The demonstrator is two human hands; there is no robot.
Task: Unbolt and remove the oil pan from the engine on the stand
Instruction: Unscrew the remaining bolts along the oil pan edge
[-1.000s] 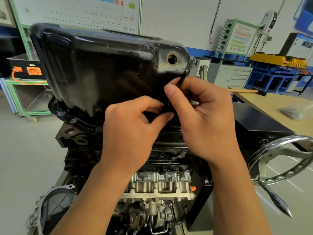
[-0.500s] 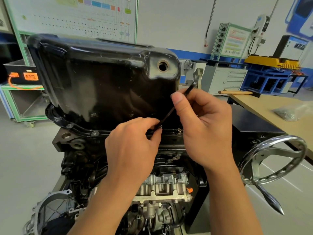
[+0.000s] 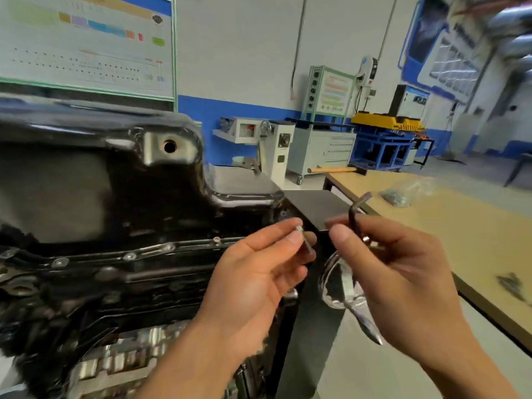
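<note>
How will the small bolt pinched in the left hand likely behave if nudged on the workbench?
The bolt looks like rigid metal with a round head and shank, so it would probably roll on the flat workbench. It looks tiny against the left hand, so it is likely light and easy to drop.

Bright, even indoor light; strong motion blur.
Glare patches on glossy black oil pan (image 3: 72,182); lower-left smeared. Left hand (image 3: 253,277) & right hand (image 3: 403,269) approx. sharp. Top-right corner badly streaked. Wide-angle bends walls at edges. Soft shadows, darkest under desk (image 3: 460,240) edge.
</note>
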